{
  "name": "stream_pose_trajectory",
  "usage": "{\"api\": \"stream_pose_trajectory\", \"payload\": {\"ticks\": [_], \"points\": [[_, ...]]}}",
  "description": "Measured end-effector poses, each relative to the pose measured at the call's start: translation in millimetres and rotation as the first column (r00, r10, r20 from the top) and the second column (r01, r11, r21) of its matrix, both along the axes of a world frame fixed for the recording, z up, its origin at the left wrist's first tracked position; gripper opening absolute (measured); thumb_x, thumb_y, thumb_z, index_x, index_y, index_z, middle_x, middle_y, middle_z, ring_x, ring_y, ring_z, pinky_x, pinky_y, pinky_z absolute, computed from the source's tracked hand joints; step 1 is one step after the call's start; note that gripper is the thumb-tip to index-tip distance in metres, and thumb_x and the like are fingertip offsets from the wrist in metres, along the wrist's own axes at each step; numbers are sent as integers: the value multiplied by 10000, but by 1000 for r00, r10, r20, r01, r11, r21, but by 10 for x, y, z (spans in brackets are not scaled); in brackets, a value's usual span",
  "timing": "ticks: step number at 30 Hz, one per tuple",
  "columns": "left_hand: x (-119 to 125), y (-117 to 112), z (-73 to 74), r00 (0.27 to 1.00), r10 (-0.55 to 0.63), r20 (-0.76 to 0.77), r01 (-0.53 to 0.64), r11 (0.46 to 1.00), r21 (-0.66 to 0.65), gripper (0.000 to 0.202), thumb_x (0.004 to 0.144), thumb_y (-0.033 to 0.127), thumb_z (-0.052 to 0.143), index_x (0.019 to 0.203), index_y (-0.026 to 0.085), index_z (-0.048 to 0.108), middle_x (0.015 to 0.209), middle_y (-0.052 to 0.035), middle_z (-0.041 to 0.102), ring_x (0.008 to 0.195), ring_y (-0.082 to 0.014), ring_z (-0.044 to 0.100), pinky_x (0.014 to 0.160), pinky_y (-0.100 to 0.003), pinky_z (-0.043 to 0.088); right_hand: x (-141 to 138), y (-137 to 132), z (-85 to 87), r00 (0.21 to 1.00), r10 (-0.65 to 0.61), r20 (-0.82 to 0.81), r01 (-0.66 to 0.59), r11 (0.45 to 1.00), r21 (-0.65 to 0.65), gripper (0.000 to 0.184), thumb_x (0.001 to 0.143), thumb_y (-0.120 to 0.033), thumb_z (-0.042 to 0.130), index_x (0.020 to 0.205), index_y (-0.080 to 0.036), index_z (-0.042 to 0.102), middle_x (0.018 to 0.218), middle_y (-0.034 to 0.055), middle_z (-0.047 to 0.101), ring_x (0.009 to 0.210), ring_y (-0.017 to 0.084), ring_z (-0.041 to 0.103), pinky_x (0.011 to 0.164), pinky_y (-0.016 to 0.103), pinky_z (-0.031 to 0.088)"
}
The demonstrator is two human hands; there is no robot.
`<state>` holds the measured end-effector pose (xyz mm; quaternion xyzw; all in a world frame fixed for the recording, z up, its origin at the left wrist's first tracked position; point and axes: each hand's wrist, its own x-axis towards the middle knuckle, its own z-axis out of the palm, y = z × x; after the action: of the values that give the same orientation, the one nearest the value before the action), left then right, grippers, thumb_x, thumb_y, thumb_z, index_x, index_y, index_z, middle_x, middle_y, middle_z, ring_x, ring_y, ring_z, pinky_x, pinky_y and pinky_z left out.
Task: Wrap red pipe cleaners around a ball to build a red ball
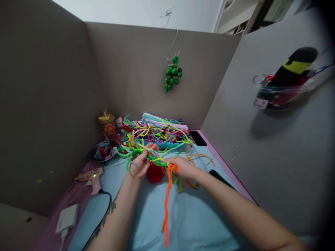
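Observation:
A bundle of mostly green and yellow pipe cleaners [158, 161] stretches between my two hands. My left hand [140, 165] is palm up under its left part, the strands held across the palm and fingers. At the other end, my right hand [183, 166] is closed round the bundle, its fingertips partly hidden. Orange pipe cleaners [169, 204] hang down from beside it over the table. Below and between the hands is a dark red object [155, 173], partly covered, whose kind I cannot make out.
A heap of coloured pipe cleaners [162, 130] lies behind. To the left are a bowl [91, 153], a pink glue gun [96, 179] with a cord and a white power adapter [67, 219]. A phone [198, 138] lies back right. Grey panels [136, 69] enclose the table.

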<state>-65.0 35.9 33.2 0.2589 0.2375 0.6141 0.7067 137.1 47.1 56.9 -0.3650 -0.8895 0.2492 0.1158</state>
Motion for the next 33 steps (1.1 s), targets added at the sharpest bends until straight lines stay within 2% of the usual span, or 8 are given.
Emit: {"api": "stream_pose_trajectory", "payload": {"ticks": [3, 9, 12, 18, 21, 24, 29, 33], "points": [[25, -42, -20, 1000, -23, 5, 23, 1000, 20, 266, 780, 235, 650, 1041, 192, 629, 1131, -94, 668, 1166, -269, 549, 945, -393, 467, 152, 49, 21, 990, 31, -141, -84, 917, -389, 220, 745, -338, 558, 827, -166, 667, 688, 2, 634, 611, 139, 554, 563, 236, 452], [167, -183, -111, 986, -166, -10, 166, 977, 132, 304, 641, 333, 777, 875, 178, 661, 863, -73, 722, 1037, -342, 621, 906, -511, 469, 405, -116, -175, 928, -241, -283, -114, 539, -834, 333, 540, -376, 682, 742, -114, 639, 661, 13, 602, 539, 112, 513, 515, 232, 436], [164, -203, -116, 968, -241, -63, 249, 951, 182, 356, 605, 363, 800, 877, 176, 668, 898, -95, 723, 1037, -363, 616, 887, -504, 473, 427, -123, -245, 927, -195, -321, -166, 555, -815, 337, 546, -361, 670, 777, -117, 644, 674, 6, 601, 562, 111, 513, 522, 224, 430], [153, -163, -12, 993, -96, -63, 110, 953, 281, 499, 686, 347, 746, 1149, 243, 593, 1214, -98, 621, 1256, -305, 456, 990, -422, 408, 258, -23, -33, 979, -85, -184, 4, 916, -402, 511, 635, -310, 653, 1122, -169, 593, 774, -8, 599, 600, 110, 513, 564, 221, 424], [134, -161, 42, 997, -45, -63, 63, 950, 307, 557, 644, 343, 778, 1162, 269, 589, 1267, -90, 584, 1275, -288, 430, 992, -387, 408, 142, -51, 258, 999, 40, 28, -38, 997, -60, 403, 697, -310, 639, 1076, -174, 634, 789, 21, 627, 673, 145, 557, 625, 237, 418], [67, -137, 72, 997, 57, -51, -39, 955, 295, 631, 590, 318, 815, 1172, 298, 574, 1309, -66, 555, 1252, -268, 454, 964, -362, 426, 53, 13, 657, 962, -215, 169, 152, 934, 324, 215, 821, -291, 524, 952, -232, 684, 859, 42, 664, 803, 187, 595, 663, 248, 388], [-57, 20, -41, 986, 159, -56, -153, 984, 95, 526, 706, 271, 738, 1201, 271, 558, 1318, -81, 548, 1176, -233, 535, 881, -303, 448, -199, 561, 1153, 827, -557, 79, 337, 603, 723, 377, 947, -346, 315, 1250, -271, 526, 1129, 108, 580, 946, 240, 575, 704, 282, 389], [-139, 140, -202, 965, 225, -138, -250, 945, -213, 276, 753, 199, 668, 1027, 210, 634, 1185, -90, 631, 945, -176, 651, 691, -232, 464, -489, 1012, 966, 813, -519, 263, 236, 708, 666, 539, 902, -319, 432, 1417, -338, 273, 1358, 143, 400, 948, 234, 598, 714, 285, 419]]}}
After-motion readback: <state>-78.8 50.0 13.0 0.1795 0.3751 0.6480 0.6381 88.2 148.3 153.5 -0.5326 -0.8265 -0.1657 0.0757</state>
